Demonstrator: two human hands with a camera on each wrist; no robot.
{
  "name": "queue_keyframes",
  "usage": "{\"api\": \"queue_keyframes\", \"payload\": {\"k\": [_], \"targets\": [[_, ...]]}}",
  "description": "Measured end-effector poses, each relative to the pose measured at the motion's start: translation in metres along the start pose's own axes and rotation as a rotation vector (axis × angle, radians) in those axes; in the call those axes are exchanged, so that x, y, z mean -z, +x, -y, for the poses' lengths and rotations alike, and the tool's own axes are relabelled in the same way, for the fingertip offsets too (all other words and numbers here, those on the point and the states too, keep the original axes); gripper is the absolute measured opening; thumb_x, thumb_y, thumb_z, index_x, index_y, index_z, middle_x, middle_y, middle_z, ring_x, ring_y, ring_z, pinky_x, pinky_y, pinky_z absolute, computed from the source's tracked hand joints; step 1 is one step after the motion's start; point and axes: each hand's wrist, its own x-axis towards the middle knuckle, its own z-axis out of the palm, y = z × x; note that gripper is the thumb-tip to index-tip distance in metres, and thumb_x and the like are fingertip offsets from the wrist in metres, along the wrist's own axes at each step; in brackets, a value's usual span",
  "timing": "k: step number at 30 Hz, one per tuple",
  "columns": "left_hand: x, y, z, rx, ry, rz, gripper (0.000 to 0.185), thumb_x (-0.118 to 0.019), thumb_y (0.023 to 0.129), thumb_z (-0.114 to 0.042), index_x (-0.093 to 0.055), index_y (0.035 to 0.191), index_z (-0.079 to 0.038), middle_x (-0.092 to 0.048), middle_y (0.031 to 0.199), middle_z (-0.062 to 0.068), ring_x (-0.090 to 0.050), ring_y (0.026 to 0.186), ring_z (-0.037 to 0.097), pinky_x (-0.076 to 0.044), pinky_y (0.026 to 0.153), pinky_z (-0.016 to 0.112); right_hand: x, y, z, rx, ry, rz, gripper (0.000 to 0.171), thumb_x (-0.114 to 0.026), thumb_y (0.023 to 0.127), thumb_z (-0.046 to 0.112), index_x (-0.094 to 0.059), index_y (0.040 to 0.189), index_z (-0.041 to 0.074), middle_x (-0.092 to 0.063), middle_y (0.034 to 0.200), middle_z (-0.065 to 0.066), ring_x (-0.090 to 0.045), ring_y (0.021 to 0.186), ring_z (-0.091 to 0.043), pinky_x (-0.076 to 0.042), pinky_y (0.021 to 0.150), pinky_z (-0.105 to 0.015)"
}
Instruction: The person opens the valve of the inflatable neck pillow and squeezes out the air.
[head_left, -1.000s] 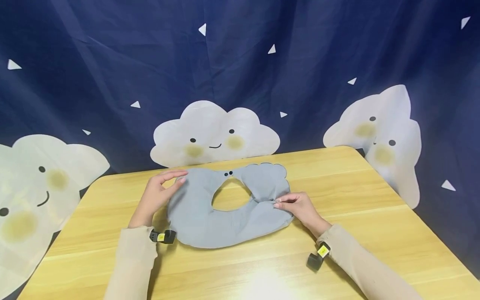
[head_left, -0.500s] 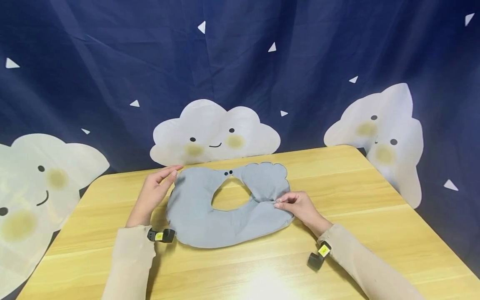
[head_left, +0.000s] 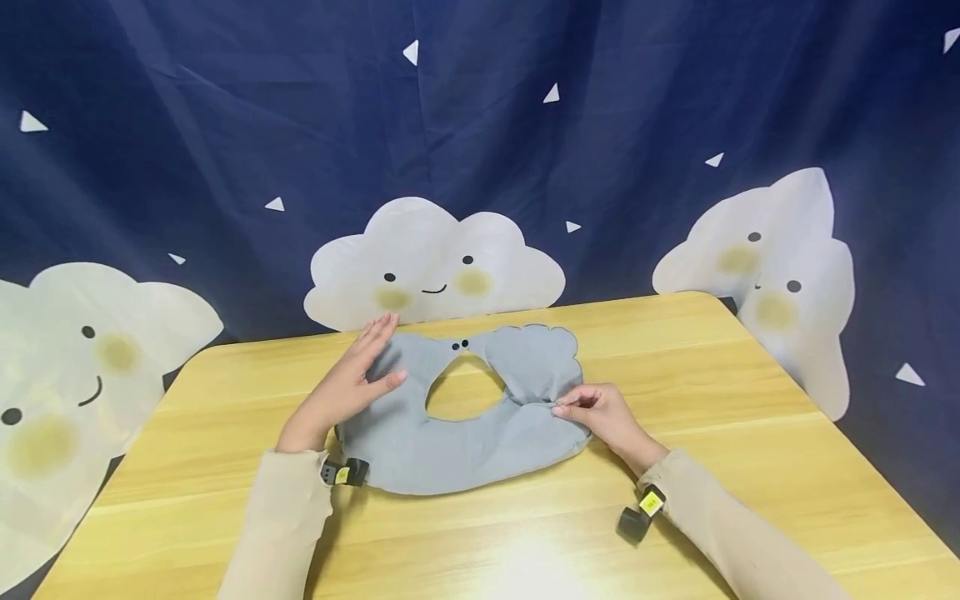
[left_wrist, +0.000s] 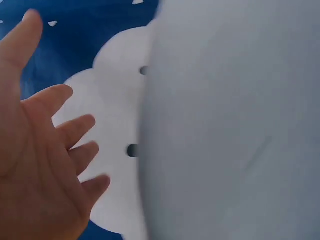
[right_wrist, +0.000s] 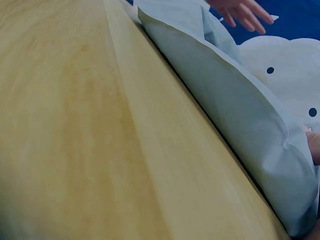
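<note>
A grey inflatable neck pillow [head_left: 450, 458], puffed up, lies on the wooden table with two black snap buttons [head_left: 460, 345] at its back edge. Over its left lobe is my left hand [head_left: 348, 387], fingers extended and thumb spread. In the left wrist view that hand [left_wrist: 45, 150] appears empty, beside the large grey side of the pillow [left_wrist: 230, 125]. My right hand [head_left: 600, 412] pinches the pillow's right side between thumb and fingers, where the fabric puckers. Fingers hide whatever detail lies at that pinch. The right wrist view shows the pillow's long near side [right_wrist: 225, 100].
The wooden table [head_left: 750, 467] has rounded back corners. Behind it hangs a dark blue curtain [head_left: 480, 125] printed with smiling white clouds. Each wrist wears a small black camera, such as the left one [head_left: 352, 472].
My left hand has left the pillow's left edge and moved right across its left lobe, with fingers spreading. The right hand keeps its pinch, and the pillow stays in place.
</note>
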Motion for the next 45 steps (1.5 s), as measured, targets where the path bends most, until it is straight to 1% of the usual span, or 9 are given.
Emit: {"api": "queue_keyframes", "payload": {"k": [4, 7, 13, 16, 19, 22, 26, 33, 45], "targets": [[-0.005, 0.005, 0.012, 0.060, 0.059, 0.089, 0.087, -0.064, 0.087, -0.042, -0.010, 0.153, -0.025, 0.000, 0.159, 0.005, 0.006, 0.143, 0.035, -0.001, 0.109, 0.063, 0.002, -0.001, 0.001, -0.019, -0.009, 0.015, 0.005, -0.076, 0.074, -0.002, -0.073, 0.078, -0.001, -0.070, 0.074, -0.003, -0.060, 0.067, -0.008, -0.048, 0.059, -0.019], [-0.003, 0.013, 0.017, 0.075, 0.095, 0.150, 0.086, -0.062, 0.087, -0.048, -0.011, 0.153, -0.027, 0.000, 0.159, 0.007, 0.007, 0.143, 0.038, 0.000, 0.107, 0.067, 0.003, -0.001, 0.000, -0.019, -0.004, 0.022, 0.005, -0.077, 0.074, -0.001, -0.073, 0.077, 0.002, -0.070, 0.076, -0.008, -0.061, 0.066, -0.009, -0.049, 0.059, -0.020], [0.007, 0.028, 0.026, -0.032, 0.219, 0.265, 0.080, -0.060, 0.086, -0.053, -0.022, 0.151, -0.026, -0.010, 0.158, 0.008, 0.000, 0.143, 0.039, -0.006, 0.106, 0.068, 0.004, 0.001, 0.001, 0.013, 0.007, 0.037, 0.008, -0.076, 0.074, -0.001, -0.074, 0.075, 0.006, -0.070, 0.075, -0.010, -0.059, 0.065, -0.008, -0.047, 0.058, -0.019], [0.013, 0.031, 0.030, -0.117, 0.287, 0.300, 0.077, -0.059, 0.087, -0.052, -0.025, 0.151, -0.026, -0.013, 0.158, 0.007, -0.002, 0.143, 0.038, -0.010, 0.106, 0.067, 0.004, 0.002, 0.002, 0.012, 0.010, 0.050, 0.005, -0.076, 0.074, -0.002, -0.073, 0.076, 0.002, -0.070, 0.073, -0.005, -0.058, 0.064, -0.007, -0.046, 0.058, -0.019], [0.015, 0.032, 0.035, -0.190, 0.315, 0.290, 0.073, -0.060, 0.088, -0.049, -0.029, 0.149, -0.025, -0.017, 0.157, 0.005, -0.005, 0.143, 0.037, -0.011, 0.105, 0.069, 0.005, 0.003, 0.002, 0.013, 0.025, 0.057, 0.004, -0.076, 0.075, -0.002, -0.072, 0.076, -0.002, -0.069, 0.072, -0.002, -0.058, 0.064, -0.007, -0.046, 0.058, -0.019], [0.008, 0.032, 0.040, -0.235, 0.313, 0.273, 0.070, -0.060, 0.088, -0.047, -0.032, 0.148, -0.024, -0.020, 0.156, 0.005, -0.006, 0.143, 0.038, -0.010, 0.104, 0.070, 0.006, 0.003, 0.002, 0.017, 0.031, 0.060, 0.008, -0.076, 0.075, 0.000, -0.071, 0.077, -0.005, -0.069, 0.071, 0.001, -0.057, 0.063, -0.006, -0.046, 0.056, -0.018], [-0.005, 0.030, 0.044, -0.241, 0.290, 0.242, 0.067, -0.059, 0.089, -0.046, -0.034, 0.147, -0.024, -0.024, 0.155, 0.006, -0.008, 0.143, 0.037, -0.009, 0.105, 0.069, 0.006, 0.002, 0.000, 0.021, 0.012, 0.054, 0.013, -0.077, 0.075, 0.002, -0.070, 0.078, -0.008, -0.068, 0.071, 0.001, -0.055, 0.062, -0.006, -0.044, 0.055, -0.018], [-0.019, 0.027, 0.052, -0.258, 0.291, 0.196, 0.064, -0.057, 0.090, -0.046, -0.037, 0.146, -0.021, -0.032, 0.151, 0.010, -0.016, 0.141, 0.039, -0.009, 0.106, 0.066, 0.004, 0.000, -0.001, -0.010, 0.009, 0.052, 0.004, -0.075, 0.075, -0.001, -0.072, 0.076, 0.001, -0.068, 0.070, 0.002, -0.055, 0.062, -0.007, -0.045, 0.056, -0.019], [-0.033, 0.021, 0.065, -0.271, 0.284, 0.160, 0.058, -0.057, 0.091, -0.044, -0.043, 0.142, -0.021, -0.035, 0.149, 0.010, -0.028, 0.135, 0.037, -0.017, 0.104, 0.064, 0.003, 0.001, -0.001, -0.003, 0.002, 0.036, 0.010, -0.077, 0.074, 0.000, -0.071, 0.080, -0.006, -0.068, 0.071, 0.003, -0.056, 0.062, -0.006, -0.045, 0.056, -0.018]]}}
